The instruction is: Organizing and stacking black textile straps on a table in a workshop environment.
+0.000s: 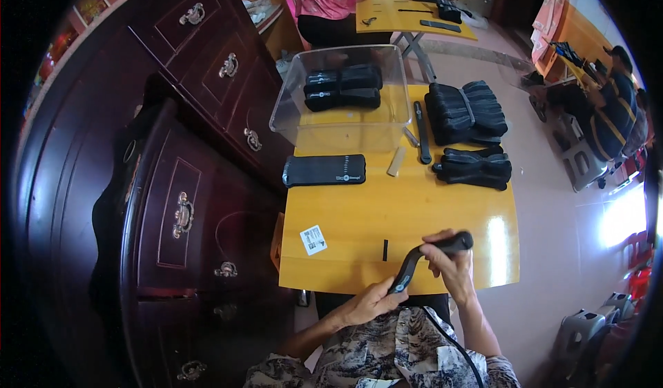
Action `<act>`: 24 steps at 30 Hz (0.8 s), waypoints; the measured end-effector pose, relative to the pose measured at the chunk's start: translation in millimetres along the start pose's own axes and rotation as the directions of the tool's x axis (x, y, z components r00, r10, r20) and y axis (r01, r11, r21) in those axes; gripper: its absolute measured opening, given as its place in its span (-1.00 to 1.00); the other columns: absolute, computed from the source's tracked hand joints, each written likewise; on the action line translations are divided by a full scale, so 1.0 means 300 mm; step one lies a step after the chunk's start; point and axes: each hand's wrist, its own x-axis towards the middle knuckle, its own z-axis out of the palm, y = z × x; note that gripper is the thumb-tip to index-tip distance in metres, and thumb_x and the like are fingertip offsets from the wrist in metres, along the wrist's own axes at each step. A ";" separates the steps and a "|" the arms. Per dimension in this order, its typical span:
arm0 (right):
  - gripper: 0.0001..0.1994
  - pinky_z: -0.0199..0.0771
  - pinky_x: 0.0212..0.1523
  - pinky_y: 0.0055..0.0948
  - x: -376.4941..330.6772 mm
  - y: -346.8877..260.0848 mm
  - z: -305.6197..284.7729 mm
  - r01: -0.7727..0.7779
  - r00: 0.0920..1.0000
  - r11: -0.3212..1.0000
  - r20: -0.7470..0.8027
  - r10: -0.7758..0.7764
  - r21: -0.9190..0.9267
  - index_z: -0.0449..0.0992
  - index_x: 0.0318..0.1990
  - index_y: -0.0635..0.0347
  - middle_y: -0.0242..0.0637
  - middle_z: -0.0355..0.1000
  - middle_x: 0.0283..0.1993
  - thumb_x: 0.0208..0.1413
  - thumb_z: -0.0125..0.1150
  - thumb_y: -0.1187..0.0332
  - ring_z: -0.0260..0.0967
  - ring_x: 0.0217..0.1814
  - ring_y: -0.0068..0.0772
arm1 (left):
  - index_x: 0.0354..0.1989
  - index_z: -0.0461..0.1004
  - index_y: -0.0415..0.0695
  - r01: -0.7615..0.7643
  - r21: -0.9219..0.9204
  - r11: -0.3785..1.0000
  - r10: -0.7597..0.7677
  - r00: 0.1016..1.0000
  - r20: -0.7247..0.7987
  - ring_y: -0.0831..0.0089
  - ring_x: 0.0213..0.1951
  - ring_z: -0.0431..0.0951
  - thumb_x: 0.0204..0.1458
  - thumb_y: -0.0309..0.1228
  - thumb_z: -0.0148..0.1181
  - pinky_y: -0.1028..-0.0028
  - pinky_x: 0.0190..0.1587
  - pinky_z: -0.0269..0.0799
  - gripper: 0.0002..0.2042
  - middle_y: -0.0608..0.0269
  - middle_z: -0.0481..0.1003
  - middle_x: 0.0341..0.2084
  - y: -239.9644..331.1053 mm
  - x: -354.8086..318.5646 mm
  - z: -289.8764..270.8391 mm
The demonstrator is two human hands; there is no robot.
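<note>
A black strap with a rounded end [412, 260] is stretched between my hands above the near edge of the yellow table [345, 212]. My left hand [369, 304] grips its lower end, beside a small white mark. Closed around the upper part, near the rounded end, is my right hand [450, 267]; the strap bends between them. Just beyond my hands lies a short black strip [385, 250]. To its left rests a white printed label [313, 239]. A flat black piece with white print [324, 170] lies farther back at the left.
A clear plastic bin [283, 115] holding black bundles [343, 88] stands at the back left. Tied black straps [466, 112], a smaller bundle [474, 167], a single strap [422, 132] and a tan strip [396, 161] lie right of it. Dark drawers [183, 215] stand at left; other people sit beyond.
</note>
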 end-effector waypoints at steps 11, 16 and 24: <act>-0.75 0.40 -0.45 -0.49 -0.081 0.065 0.020 0.419 0.908 0.894 0.057 -0.415 -0.158 0.57 -0.29 0.30 -0.23 0.44 -0.46 -0.13 0.46 0.41 0.40 -0.49 -0.44 | -0.09 0.30 -0.21 0.038 0.304 0.952 0.047 0.963 -0.267 0.63 -0.42 0.30 0.24 -0.36 0.00 0.57 -0.34 0.29 -0.81 0.41 0.27 -0.50 0.060 0.005 -0.041; -0.77 0.40 -0.45 -0.46 -0.073 0.036 0.041 0.534 0.845 0.818 0.116 -0.522 -0.213 0.59 -0.29 0.29 -0.25 0.43 -0.47 -0.13 0.44 0.45 0.41 -0.49 -0.41 | -0.01 0.30 -0.20 0.150 -0.190 0.970 -0.188 0.960 -0.206 0.69 -0.37 0.28 0.25 -0.35 -0.04 0.61 -0.30 0.29 -0.77 0.43 0.34 -0.36 0.013 -0.002 -0.082; -0.74 0.37 -0.53 -0.47 -0.073 0.031 0.057 0.291 0.956 0.942 0.009 -0.294 -0.168 0.55 -0.28 0.33 -0.25 0.44 -0.47 -0.13 0.45 0.43 0.36 -0.54 -0.44 | 0.05 0.27 -0.17 0.129 -0.072 0.989 -0.137 0.984 -0.113 0.68 -0.35 0.30 0.24 -0.26 0.02 0.62 -0.28 0.31 -0.68 0.46 0.31 -0.38 0.046 -0.027 -0.002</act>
